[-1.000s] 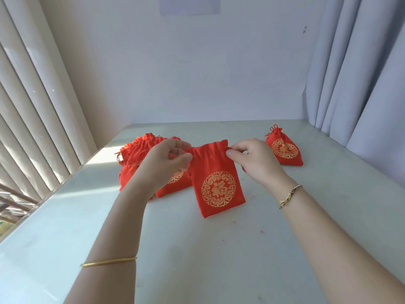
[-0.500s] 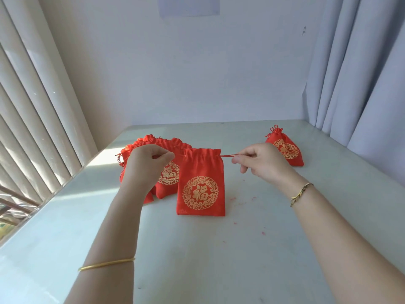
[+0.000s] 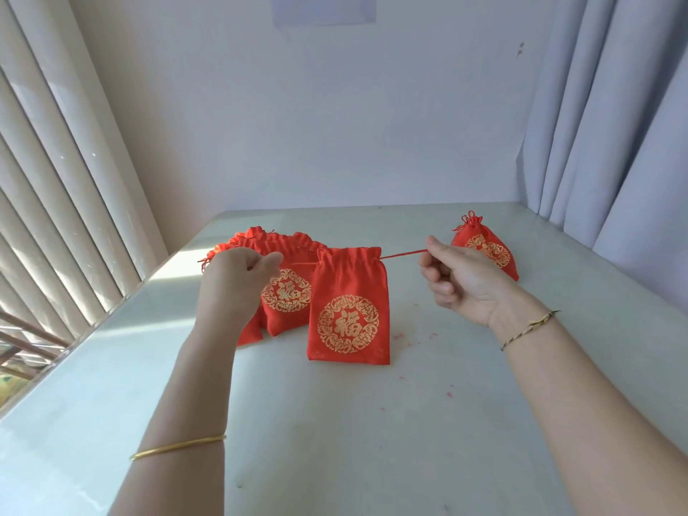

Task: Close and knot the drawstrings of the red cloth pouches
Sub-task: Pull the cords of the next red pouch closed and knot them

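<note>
A red cloth pouch [image 3: 349, 310] with a gold round emblem hangs between my hands, its bottom edge on the table and its mouth gathered. My left hand [image 3: 238, 281] pinches the left drawstring [image 3: 301, 263]. My right hand [image 3: 459, 279] pinches the right drawstring [image 3: 404, 254], which runs taut to the pouch mouth. A pile of open red pouches [image 3: 283, 292] lies behind my left hand, partly hidden by it. One knotted pouch [image 3: 484, 247] stands at the back right, behind my right hand.
The pale table [image 3: 372, 422] reaches the white wall at the back. Vertical blinds [image 3: 56, 217] run along its left edge and grey curtains [image 3: 614, 124] hang at the right. Small red thread scraps [image 3: 400, 335] dot the surface near the pouch.
My hands have moved apart, drawing both strings outward. The pouch mouth has gathered narrower and the pouch has swung from tilted to hanging straight.
</note>
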